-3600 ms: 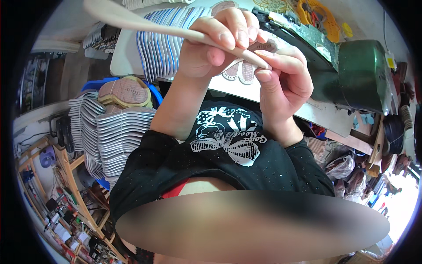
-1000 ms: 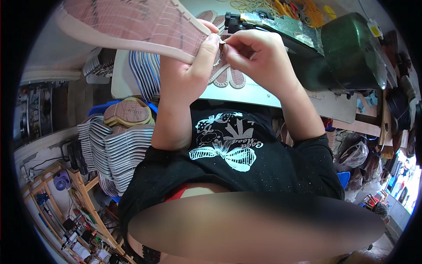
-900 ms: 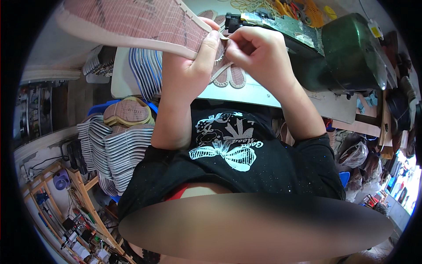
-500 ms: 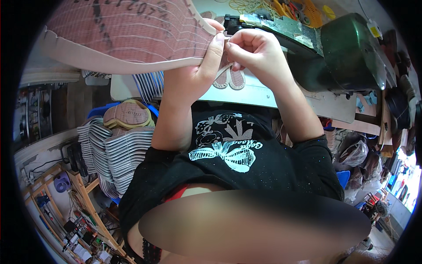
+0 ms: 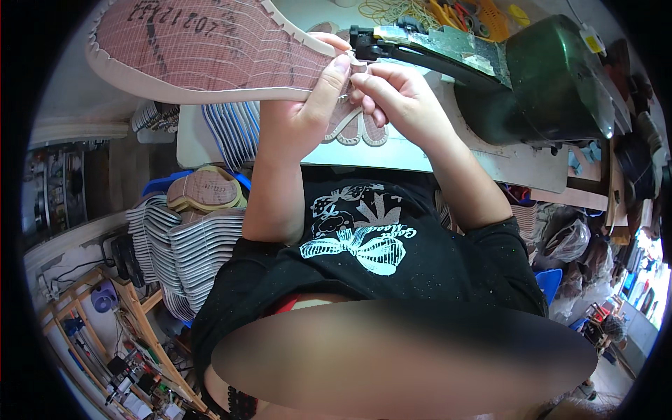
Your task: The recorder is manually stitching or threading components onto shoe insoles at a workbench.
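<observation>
A pinkish-red shoe insole (image 5: 210, 59) with white lines and a pale folded edging strip is held up at the upper left. My left hand (image 5: 301, 119) is closed on its narrow end, thumb on the near face and fingers behind. Close beside it, my right hand (image 5: 402, 94) pinches the pale edging (image 5: 358, 63) at that end, thumb against forefinger. The exact spot of the pinch is partly hidden by the fingers. Beneath the hands, more edged insoles (image 5: 360, 131) lie on the white table.
Behind my right hand is a machine with a black arm (image 5: 434, 56) and a dark green housing (image 5: 539, 77). A yellow basket (image 5: 493, 21) with tools stands at the back. Stacked insoles (image 5: 203, 245) fill the left side; others (image 5: 231, 129) stand on the white table (image 5: 483, 157).
The insole has tilted and drawn away from the camera, so more of its wide end shows. Both hands have shifted slightly left, still at the narrow end.
</observation>
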{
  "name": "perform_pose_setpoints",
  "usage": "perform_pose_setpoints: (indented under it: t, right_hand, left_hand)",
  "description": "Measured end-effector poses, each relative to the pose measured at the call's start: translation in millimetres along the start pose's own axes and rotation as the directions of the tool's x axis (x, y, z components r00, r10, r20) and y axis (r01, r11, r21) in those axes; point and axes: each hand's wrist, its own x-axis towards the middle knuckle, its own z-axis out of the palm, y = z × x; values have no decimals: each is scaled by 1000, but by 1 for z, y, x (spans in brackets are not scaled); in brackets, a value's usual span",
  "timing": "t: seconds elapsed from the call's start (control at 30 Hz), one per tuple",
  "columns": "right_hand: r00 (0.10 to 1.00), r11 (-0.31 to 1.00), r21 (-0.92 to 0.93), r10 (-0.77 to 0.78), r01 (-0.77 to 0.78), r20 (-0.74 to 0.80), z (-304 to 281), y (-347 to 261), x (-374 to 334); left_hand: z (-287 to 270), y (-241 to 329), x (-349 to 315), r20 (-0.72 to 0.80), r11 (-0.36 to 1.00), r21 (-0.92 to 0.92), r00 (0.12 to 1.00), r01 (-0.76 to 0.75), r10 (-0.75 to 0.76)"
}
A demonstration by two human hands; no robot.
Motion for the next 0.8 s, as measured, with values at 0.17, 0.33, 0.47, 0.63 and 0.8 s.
perform_pose_setpoints:
  t: [0.17,0.33,0.47,0.63,0.8]
  right_hand:
    - [997,994,-79,-74,73,-8,-12,6,-1]
    - [999,995,103,-21,18,31,-19,17,-5]
    - [997,946,325,-50,26,66,0,28,-3]
    - [992,797,596,-24,95,-126,10,45,11]
    - [962,755,641,56,135,-267,15,50,30]
  left_hand:
    - [2,-2,4,29,999,23,999,27,-28]
    - [9,-7,12,14,972,-176,988,157,-157]
    - [17,-15,24,54,885,-308,935,350,-351]
    - [18,-39,46,43,843,-312,893,438,-448]
    - [19,-84,82,38,808,-231,835,541,-549]
